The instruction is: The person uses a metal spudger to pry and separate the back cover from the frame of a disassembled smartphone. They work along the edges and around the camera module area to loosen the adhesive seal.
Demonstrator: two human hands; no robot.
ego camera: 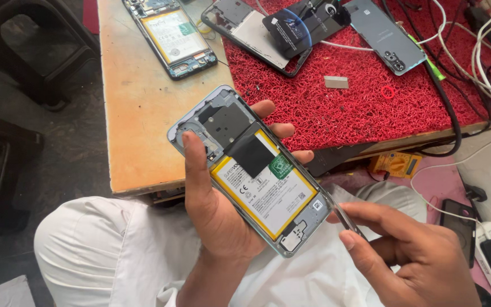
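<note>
My left hand grips an opened phone with its back cover off, thumb lying over the upper left of the frame and fingertips curling round the right edge. The yellow-framed white battery and a black patch of tape are exposed. My right hand pinches a thin tweezer-like tool whose tip touches the phone's lower right edge. Both hands hover over my lap in white cloth.
A wooden table carries another opened phone and a red mat with a phone frame, a grey back cover, cables and small parts. A yellow multimeter and a dark phone lie at the right.
</note>
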